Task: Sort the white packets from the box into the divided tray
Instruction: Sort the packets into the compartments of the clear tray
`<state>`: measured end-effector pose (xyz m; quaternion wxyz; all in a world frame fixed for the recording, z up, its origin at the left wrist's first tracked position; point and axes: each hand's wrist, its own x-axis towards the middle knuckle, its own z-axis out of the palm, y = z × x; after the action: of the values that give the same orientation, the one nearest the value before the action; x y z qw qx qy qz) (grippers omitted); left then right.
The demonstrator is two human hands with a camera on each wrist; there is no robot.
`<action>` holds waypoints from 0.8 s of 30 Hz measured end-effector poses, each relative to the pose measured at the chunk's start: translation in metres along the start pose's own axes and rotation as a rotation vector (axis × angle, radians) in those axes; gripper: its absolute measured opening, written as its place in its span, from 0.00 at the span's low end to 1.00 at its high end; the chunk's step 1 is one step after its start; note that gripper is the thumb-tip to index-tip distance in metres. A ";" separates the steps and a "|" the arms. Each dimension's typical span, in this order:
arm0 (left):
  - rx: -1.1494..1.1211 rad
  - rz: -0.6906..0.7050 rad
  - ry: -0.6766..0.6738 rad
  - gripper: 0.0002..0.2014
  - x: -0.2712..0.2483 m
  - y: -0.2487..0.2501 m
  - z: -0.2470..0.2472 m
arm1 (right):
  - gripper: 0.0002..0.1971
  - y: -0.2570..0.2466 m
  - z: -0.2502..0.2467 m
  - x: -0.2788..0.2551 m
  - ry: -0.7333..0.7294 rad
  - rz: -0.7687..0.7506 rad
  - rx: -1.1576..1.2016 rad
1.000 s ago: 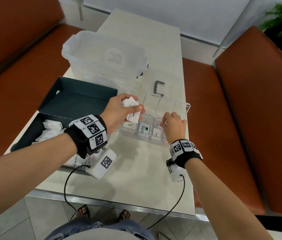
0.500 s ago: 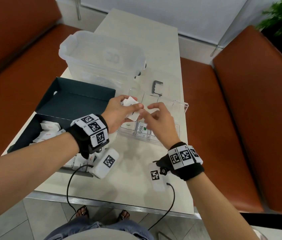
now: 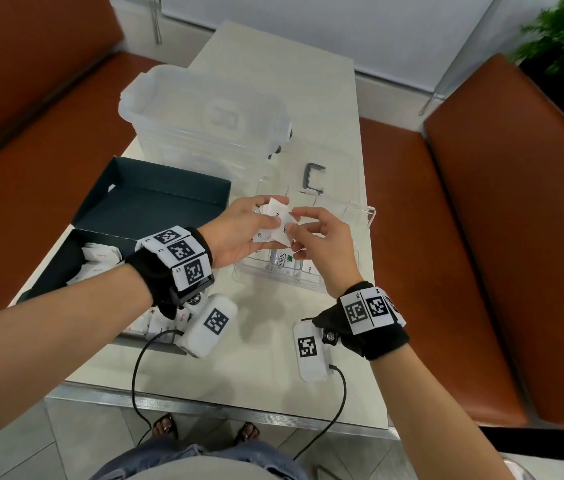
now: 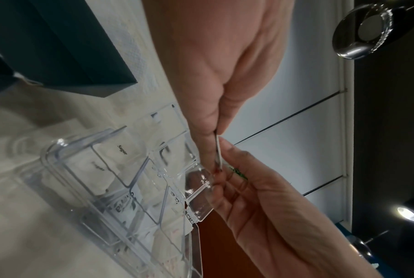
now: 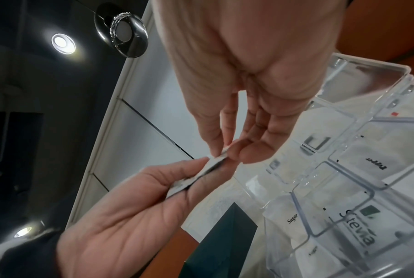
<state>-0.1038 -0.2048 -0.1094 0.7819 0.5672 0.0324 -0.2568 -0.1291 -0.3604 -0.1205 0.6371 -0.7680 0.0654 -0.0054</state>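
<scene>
My left hand (image 3: 265, 221) holds a small fan of white packets (image 3: 277, 212) above the clear divided tray (image 3: 365, 216). My right hand (image 3: 295, 226) meets it from the right, and thumb and forefinger pinch the edge of one packet (image 5: 221, 152) in that fan. In the left wrist view the pinched packet (image 4: 219, 151) shows edge-on between both hands. The tray (image 5: 343, 178) holds packets marked Sugar (image 5: 292, 221), Stevia (image 5: 358, 237) and Pepper (image 5: 377, 162) in separate compartments. The dark box (image 3: 65, 271) at my left holds several more white packets (image 3: 100, 259).
A large clear plastic bin (image 3: 204, 123) stands behind the box. A clear lid with a grey handle (image 3: 313, 176) lies behind the tray. Orange benches flank the table on both sides. Wrist-unit cables trail across the table's near edge (image 3: 204, 400).
My right hand has left the tray's right compartment, swung left and up to the packets in my left hand, and taken hold of one. The left hand has barely moved.
</scene>
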 end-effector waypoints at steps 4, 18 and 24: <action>0.049 0.035 0.013 0.19 -0.002 -0.002 0.002 | 0.10 -0.002 -0.004 0.004 0.004 0.036 0.011; 0.125 0.031 -0.062 0.15 -0.009 -0.008 0.004 | 0.03 -0.015 -0.015 0.014 0.017 0.035 -0.021; 0.138 0.025 -0.083 0.14 -0.011 -0.005 0.002 | 0.04 -0.015 -0.013 0.014 0.012 0.098 0.036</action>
<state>-0.1163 -0.2041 -0.1095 0.7446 0.6091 -0.0247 -0.2719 -0.1151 -0.3716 -0.1049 0.6497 -0.7524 0.1068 0.0200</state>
